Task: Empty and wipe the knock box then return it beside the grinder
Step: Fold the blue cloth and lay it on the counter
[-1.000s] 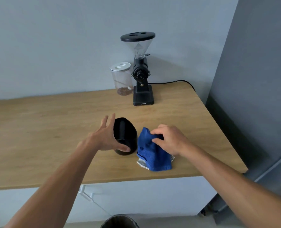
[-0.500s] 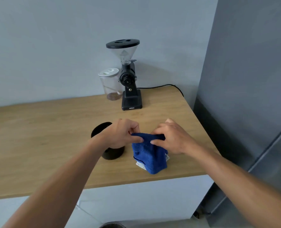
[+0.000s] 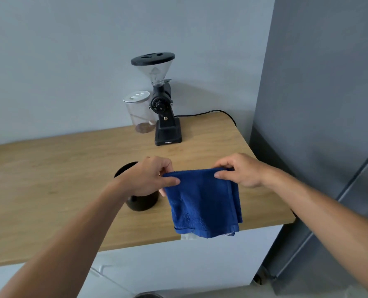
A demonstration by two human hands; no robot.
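Left hand (image 3: 150, 176) pinches the top-left corner of the folded blue terry cloth (image 3: 202, 203), thumb in front and fingers curled behind. Right hand (image 3: 241, 169) pinches the top-right corner the same way, thumb on the near face. Both are closed tight on the fabric and carry nothing else. Cloth hangs between them, top edge stretched roughly level, lower edge dropping toward 6 o'clock past the front lip of the light wooden countertop (image 3: 49, 186). A bit of white shows under the cloth's bottom hem; can't tell what it is.

Round black knock box (image 3: 142, 202) stands upright on the countertop, mostly hidden behind the left hand, at about 9 o'clock from the cloth. Only part of its rim and lower wall are visible; inside not visible.

Black electric coffee grinder with clear funnel hopper (image 3: 164, 108) sits at 12 o'clock, near the wall, well apart from the knock box. Clear plastic jar with white lid (image 3: 139, 112) stands just beside the grinder at its 9 o'clock, brown grounds in the bottom. Black power cord (image 3: 208, 112) runs from behind the grinder toward 3 o'clock, over the counter edge. Grey cabinet panel (image 3: 318, 125) fills the 3 o'clock side.
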